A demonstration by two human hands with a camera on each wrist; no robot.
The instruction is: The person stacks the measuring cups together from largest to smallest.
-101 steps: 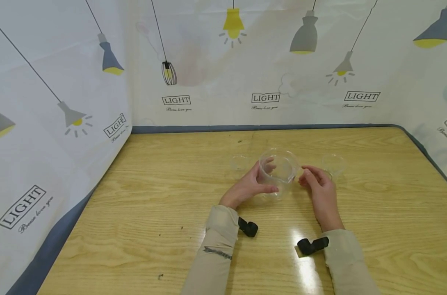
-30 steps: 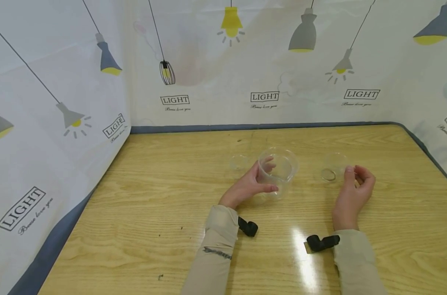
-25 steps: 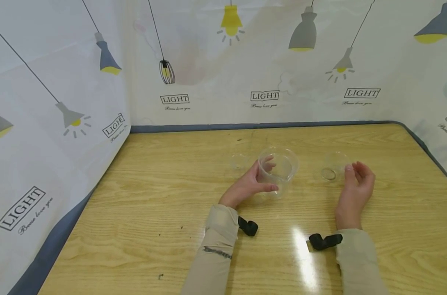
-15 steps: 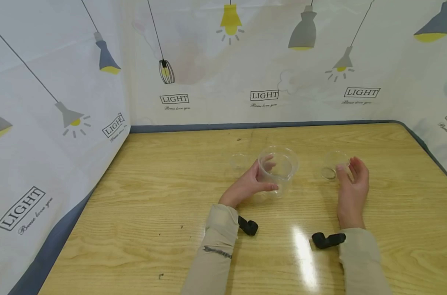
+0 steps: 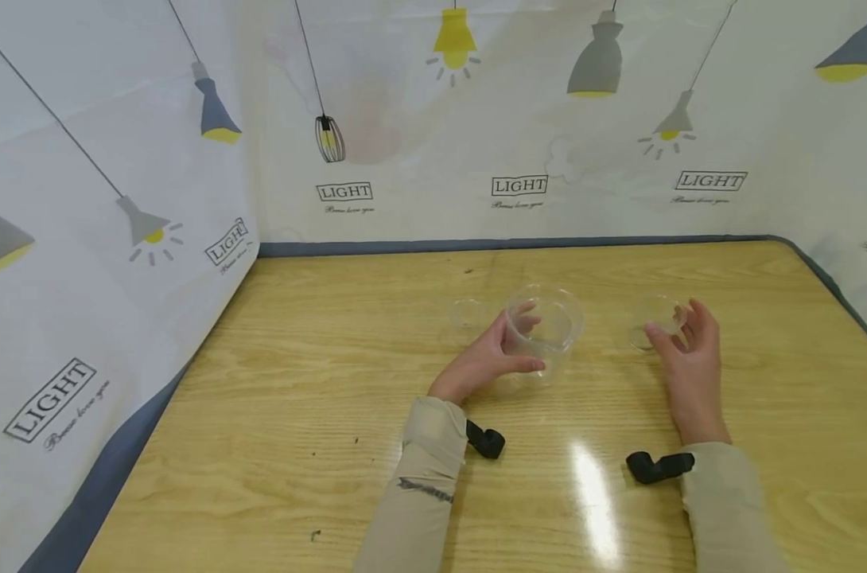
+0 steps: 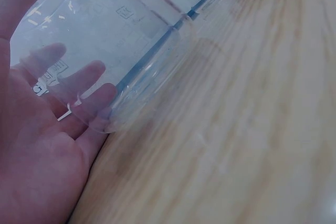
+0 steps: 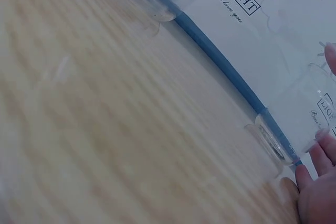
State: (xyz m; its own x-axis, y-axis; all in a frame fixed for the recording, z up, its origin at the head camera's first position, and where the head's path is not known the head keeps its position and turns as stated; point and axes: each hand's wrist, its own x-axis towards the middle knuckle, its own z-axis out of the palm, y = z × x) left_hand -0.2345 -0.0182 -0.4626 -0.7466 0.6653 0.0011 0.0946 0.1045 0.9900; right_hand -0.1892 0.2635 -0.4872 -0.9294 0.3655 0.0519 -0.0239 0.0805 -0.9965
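In the head view my left hand (image 5: 480,362) holds a large clear beaker (image 5: 558,338) with a pouring lip, low over the wood-grain table. The left wrist view has the fingers (image 6: 92,74) spread behind its wall, seen through it. To the right, my right hand (image 5: 691,366) reaches round a small clear cup (image 5: 655,310). Its thumb overlaps the cup's front and the fingers are at the right side. In the right wrist view the cup (image 7: 291,108) stands between thumb and fingers, with a darker ring at its base (image 7: 270,142).
A faint clear round vessel (image 5: 468,314) stands left of the large beaker. The wood-grain table (image 5: 297,358) ends at a blue strip (image 5: 376,248) below a white printed backdrop (image 5: 433,119). Each sleeve carries a black wrist camera (image 5: 485,442).
My right hand has gone from beside the large beaker's lip to the small cup's right side, then closed in around the cup. The left hand and large beaker stay put.
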